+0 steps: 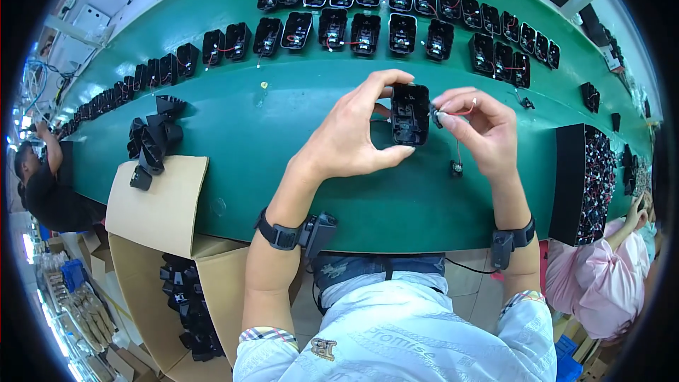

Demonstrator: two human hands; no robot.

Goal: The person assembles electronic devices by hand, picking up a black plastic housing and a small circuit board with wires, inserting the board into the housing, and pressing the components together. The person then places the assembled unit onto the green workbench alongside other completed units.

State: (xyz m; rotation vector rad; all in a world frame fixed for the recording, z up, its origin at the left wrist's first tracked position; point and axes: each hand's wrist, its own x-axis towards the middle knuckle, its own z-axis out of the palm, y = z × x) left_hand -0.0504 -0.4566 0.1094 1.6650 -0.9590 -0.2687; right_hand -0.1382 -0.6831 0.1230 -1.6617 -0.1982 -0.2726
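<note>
My left hand [353,124] grips a black plastic housing [409,114] by its two ends, its hollow side facing up above the green table. Just right of it, my right hand [484,127] pinches a small dark part [436,116] between thumb and fingers. Thin red and white wires run from that part past my fingers. One wire drops to another small black part [456,168], which hangs or lies below my right hand; I cannot tell which. The held small part is close to the housing's right edge, outside its cavity.
Long rows of black housings [366,34], many with red wires, line the far side of the green table [297,106]. A black bin [571,184] of small wired parts stands at right. An open carton [155,205] with black housings is at left. People sit on both sides.
</note>
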